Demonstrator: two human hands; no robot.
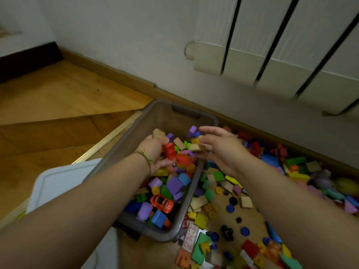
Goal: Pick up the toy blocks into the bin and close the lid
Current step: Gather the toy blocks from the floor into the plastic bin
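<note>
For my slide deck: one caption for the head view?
Over the grey bin, the left hand holds a red block, right hand outstretched; blocks litter the floor.

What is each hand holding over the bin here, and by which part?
The left hand holds a red block by its sides, between thumb and curled fingers. The right hand is open, holding nothing.

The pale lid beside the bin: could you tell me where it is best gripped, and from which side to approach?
Grip the pale lid by its raised rim along the free left edge, coming in from the left. It seems to lie flat, so only an edge offers a hold, and its right side is hidden behind the bin.
</note>
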